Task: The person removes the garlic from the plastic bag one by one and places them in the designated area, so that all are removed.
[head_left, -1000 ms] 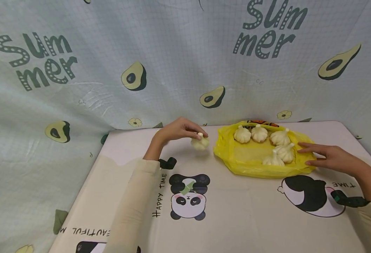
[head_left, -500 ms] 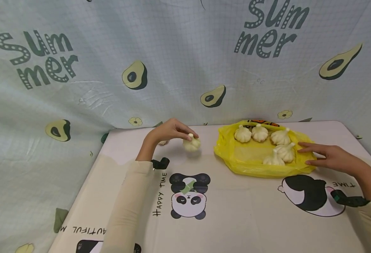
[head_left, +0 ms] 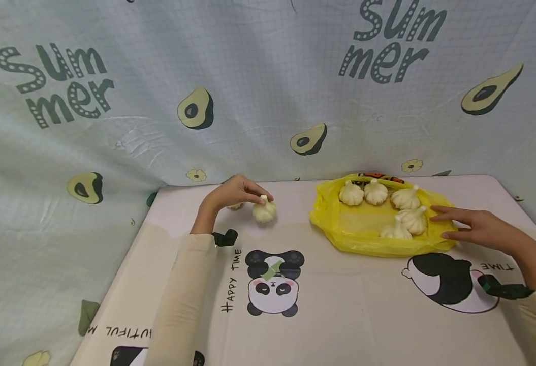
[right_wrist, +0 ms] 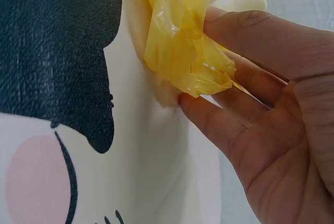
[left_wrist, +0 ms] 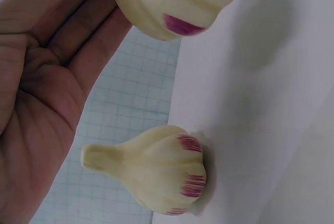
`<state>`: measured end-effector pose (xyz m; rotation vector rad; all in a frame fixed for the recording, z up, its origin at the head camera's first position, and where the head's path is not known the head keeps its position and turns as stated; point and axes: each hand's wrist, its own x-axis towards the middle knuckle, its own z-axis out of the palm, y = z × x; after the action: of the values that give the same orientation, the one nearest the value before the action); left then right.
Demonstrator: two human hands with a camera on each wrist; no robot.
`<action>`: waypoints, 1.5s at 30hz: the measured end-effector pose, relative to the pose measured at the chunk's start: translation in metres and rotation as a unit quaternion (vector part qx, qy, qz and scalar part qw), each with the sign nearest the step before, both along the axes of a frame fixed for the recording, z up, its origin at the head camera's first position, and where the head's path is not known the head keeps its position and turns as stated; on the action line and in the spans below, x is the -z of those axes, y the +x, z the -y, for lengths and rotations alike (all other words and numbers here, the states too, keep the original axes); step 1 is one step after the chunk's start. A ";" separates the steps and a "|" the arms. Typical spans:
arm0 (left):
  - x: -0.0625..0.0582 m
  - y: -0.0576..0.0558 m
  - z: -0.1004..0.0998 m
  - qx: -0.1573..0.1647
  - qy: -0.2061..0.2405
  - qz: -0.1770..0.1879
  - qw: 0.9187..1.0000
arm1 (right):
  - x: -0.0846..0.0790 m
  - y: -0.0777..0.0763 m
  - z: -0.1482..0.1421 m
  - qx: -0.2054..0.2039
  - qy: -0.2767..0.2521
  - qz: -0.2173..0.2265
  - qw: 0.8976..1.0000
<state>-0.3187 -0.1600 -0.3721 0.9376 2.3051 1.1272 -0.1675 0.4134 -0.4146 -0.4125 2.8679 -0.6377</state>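
My left hand point(head_left: 234, 194) pinches a garlic bulb point(head_left: 264, 211) by its stem, left of the bag. A shadow apart from the bulb in the left wrist view shows that it hangs above the table. Another garlic bulb point(left_wrist: 156, 172), with purple streaks, lies on the table beneath that hand; in the head view the hand partly hides it. At the right end of an open yellow plastic bag point(head_left: 364, 246), my right hand point(head_left: 489, 230) holds the edge between thumb and fingers. Several garlic bulbs point(head_left: 375, 192) sit inside the bag.
A pale cloth printed with a panda point(head_left: 272, 297) covers the table. Behind and to the left hangs a curtain point(head_left: 249, 61) with avocado prints, close to the table's back edge. Dark camera straps circle both wrists.
My left hand has carried the garlic bulb leftward, away from the bag, bringing the bulb on the table into sight beside it. The right hand and the bag have stayed in place.
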 end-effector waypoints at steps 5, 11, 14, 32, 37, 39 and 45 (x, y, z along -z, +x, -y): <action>0.003 -0.001 0.001 -0.010 0.003 0.000 1.000 | 0.001 -0.001 0.000 -0.004 -0.005 -0.011 1.000; 0.006 -0.002 0.002 -0.023 0.003 0.001 1.000 | 0.001 -0.001 0.000 -0.006 -0.003 -0.018 1.000; 0.007 -0.004 0.003 -0.026 0.003 -0.002 1.000 | 0.000 -0.001 0.000 -0.006 -0.002 -0.015 1.000; 0.013 -0.013 0.007 -0.059 0.010 -0.017 0.998 | 0.001 -0.001 0.000 -0.005 -0.003 -0.014 1.000; 0.015 -0.014 0.009 -0.065 0.005 -0.019 0.998 | 0.000 0.000 0.001 -0.004 -0.004 -0.009 1.000; 0.015 -0.014 0.010 -0.068 0.002 -0.020 0.997 | 0.000 0.000 0.002 -0.003 -0.003 -0.004 1.000; 0.012 -0.013 0.012 -0.075 0.002 -0.028 0.997 | -0.001 0.000 0.002 -0.002 -0.002 -0.003 1.000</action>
<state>-0.3314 -0.1719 -0.3845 0.8190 2.4540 1.1791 -0.1671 0.4113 -0.4140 -0.4223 2.8705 -0.6417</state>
